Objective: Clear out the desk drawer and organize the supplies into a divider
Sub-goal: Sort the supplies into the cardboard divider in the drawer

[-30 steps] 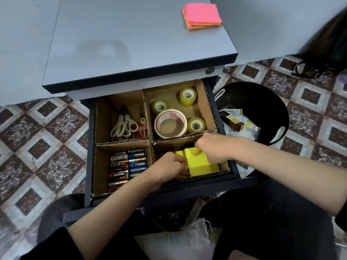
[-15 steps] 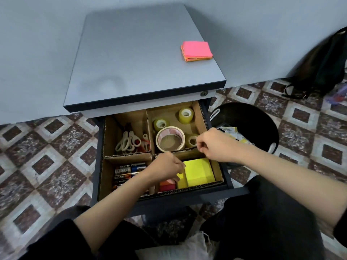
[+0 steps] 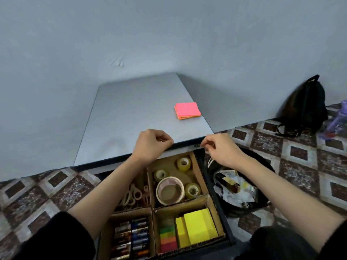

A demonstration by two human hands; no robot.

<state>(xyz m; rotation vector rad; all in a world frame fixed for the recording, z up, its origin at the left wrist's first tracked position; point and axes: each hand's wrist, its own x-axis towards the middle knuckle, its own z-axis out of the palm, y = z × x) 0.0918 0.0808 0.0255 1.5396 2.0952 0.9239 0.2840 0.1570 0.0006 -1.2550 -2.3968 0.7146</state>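
The drawer is open, and a cardboard divider (image 3: pixel 152 208) splits it into four compartments. Tape rolls (image 3: pixel 170 190) fill the far right one and scissors (image 3: pixel 131 196) the far left. Batteries (image 3: pixel 131 239) lie near left. Yellow sticky pads (image 3: pixel 199 228) and coloured sticky tabs (image 3: pixel 168 239) sit near right. A pink sticky pad (image 3: pixel 187 110) lies on the grey desk top (image 3: pixel 131 113). My left hand (image 3: pixel 152 145) hovers over the desk's front edge, fingers loosely curled, holding nothing. My right hand (image 3: pixel 219 149) hangs just right of the desk corner, also holding nothing.
A black waste bin (image 3: pixel 262 162) with wrappers and a small box stands on the tiled floor right of the drawer. A black backpack (image 3: pixel 304 109) leans on the wall at far right, next to a purple object (image 3: pixel 339 117). The desk stands in a wall corner.
Both hands have left the near right compartment and risen to the desk's front edge. The yellow pads now lie flat in the compartment. The view has tilted up.
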